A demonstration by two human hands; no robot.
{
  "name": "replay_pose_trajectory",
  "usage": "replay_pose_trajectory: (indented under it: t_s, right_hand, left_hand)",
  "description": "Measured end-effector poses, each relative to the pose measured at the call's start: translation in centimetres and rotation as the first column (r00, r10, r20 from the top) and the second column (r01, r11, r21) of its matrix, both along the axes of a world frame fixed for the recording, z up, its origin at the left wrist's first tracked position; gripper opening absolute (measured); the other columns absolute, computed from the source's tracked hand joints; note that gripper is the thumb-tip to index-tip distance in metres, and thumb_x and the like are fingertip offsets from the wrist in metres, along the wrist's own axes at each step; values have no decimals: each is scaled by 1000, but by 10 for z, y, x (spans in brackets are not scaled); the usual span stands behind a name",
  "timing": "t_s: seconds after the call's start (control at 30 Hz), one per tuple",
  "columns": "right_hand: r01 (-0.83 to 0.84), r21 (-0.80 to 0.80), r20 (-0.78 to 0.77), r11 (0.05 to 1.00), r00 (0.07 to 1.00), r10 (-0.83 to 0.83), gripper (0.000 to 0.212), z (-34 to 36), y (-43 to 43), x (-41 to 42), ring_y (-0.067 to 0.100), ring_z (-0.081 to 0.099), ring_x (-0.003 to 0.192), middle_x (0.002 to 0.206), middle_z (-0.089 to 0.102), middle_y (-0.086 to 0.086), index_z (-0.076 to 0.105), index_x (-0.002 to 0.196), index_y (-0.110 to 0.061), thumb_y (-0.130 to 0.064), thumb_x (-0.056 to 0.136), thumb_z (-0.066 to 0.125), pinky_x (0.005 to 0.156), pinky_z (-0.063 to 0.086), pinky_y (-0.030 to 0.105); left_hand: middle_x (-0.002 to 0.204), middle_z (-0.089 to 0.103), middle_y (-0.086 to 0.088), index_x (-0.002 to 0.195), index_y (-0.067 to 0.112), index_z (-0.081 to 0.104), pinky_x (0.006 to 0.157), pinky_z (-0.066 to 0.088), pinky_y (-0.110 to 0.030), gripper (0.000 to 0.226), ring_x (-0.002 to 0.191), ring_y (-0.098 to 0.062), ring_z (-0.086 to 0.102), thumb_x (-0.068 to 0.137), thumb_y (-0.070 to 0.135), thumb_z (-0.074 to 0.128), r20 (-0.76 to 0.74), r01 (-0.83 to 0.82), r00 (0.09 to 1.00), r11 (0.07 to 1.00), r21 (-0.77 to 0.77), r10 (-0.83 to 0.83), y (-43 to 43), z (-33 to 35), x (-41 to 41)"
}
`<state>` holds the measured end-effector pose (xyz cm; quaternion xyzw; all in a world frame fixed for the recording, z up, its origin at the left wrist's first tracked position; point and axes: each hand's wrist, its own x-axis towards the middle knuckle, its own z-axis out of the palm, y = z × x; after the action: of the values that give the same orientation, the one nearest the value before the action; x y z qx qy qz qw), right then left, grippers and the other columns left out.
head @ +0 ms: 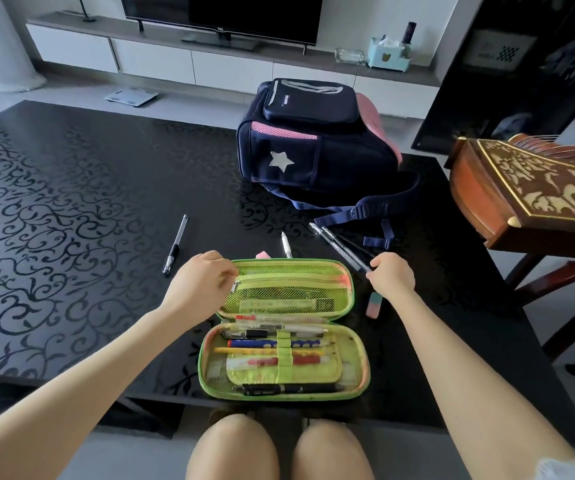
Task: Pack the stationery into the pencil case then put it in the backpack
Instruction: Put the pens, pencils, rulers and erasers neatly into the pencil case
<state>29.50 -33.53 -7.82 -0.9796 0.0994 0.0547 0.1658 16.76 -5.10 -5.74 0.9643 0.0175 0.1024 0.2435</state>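
The dark patterned table [71, 202] carries the open green pencil case [279, 268] just in front of me, with pens already in its loops. The backpack [313, 140] lies further back, well apart. My left hand [199, 282] curls its fingers at the lid's left edge, and it seems to hold it there. My right hand [391, 275] pinches the near ends of the loose pens [341, 247] beside the case.

One backpack [313, 147], one pencil case [344, 292], two hands [203, 277] [391, 271]
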Motion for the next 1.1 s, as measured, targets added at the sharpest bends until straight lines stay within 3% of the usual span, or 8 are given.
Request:
replay_pose_trajectory:
  t_s: [0.23, 0.4, 0.5, 0.57, 0.7, 0.83, 0.93, 1.1]
  right_hand:
    - [-17, 28, -43, 999, 999, 18, 17, 6, -6, 2, 30, 63, 90, 99, 67, 11, 67, 96, -4, -17, 88, 60, 69, 48, 31]
    - [-125, 153, 165, 980, 981, 99, 18, 24, -7, -27, 27, 62, 76, 76, 63, 9, 67, 76, -6, -7, 88, 53, 64, 44, 30]
    - [-342, 317, 195, 884, 936, 292, 8, 42, -2, -66, 3, 58, 60, 67, 63, -9, 69, 89, -16, -15, 87, 61, 60, 43, 14]
    - [-506, 364, 178, 782, 862, 475, 9, 49, 6, -92, -4, 58, 67, 75, 61, -19, 71, 92, -19, -16, 84, 66, 65, 42, 8]
    - [-560, 508, 157, 654, 807, 569, 10, 45, 15, -133, -9, 59, 77, 79, 66, -17, 70, 88, -26, -18, 82, 69, 70, 44, 4]
    - [-493, 513, 122, 703, 852, 509, 21, 21, 9, -153, -2, 57, 74, 83, 65, -11, 65, 106, -27, -28, 85, 65, 72, 47, 16]
    - [-495, 418, 59, 762, 852, 521, 16, 4, 5, -159, -2, 57, 76, 90, 67, -12, 68, 101, -25, -28, 87, 62, 70, 46, 15]
    - [-523, 303, 79, 797, 847, 526, 11, -3, 7, -160, -4, 54, 72, 83, 64, -17, 68, 95, -27, -28, 88, 60, 63, 41, 13]
  left_hand:
    - [94, 63, -1, 90, 15, 71, 68, 41, -27, 15, 76, -15, 48, 87, 12, 57, -22, 8, 1000, 1000, 14, -8, 2, 1, -2]
    - [97, 64, -4, 98, 12, 70, 79, 48, -36, 16, 92, -26, 57, 87, 12, 57, 19, 55, 998, 998, 25, -56, -7, 10, -6]
    - [103, 65, -7, 108, 12, 66, 83, 49, -42, 23, 97, -31, 57, 87, 19, 60, 180, 146, 966, 967, 209, -184, -21, 24, -13]
    - [106, 66, -5, 111, 15, 64, 83, 49, -41, 28, 98, -29, 59, 87, 28, 60, 236, 224, 922, 920, 322, -308, -32, 33, -22]
    - [76, 68, 3, 95, 20, 73, 67, 50, -30, 14, 69, -25, 59, 86, 23, 63, 185, 378, 889, 899, 220, -419, -40, 31, -52]
    - [76, 63, 5, 97, 24, 74, 63, 47, -30, 15, 71, -23, 53, 84, 22, 66, 53, 231, 971, 972, 49, -234, -12, 14, -89]
    - [74, 51, 5, 99, 26, 73, 65, 42, -28, 18, 72, -22, 51, 84, 19, 66, -34, 139, 990, 989, 51, -137, 11, 0, -112]
    - [76, 50, 7, 100, 24, 73, 69, 46, -32, 18, 76, -23, 52, 86, 18, 63, -97, 198, 976, 979, 48, -193, 10, -6, -118]
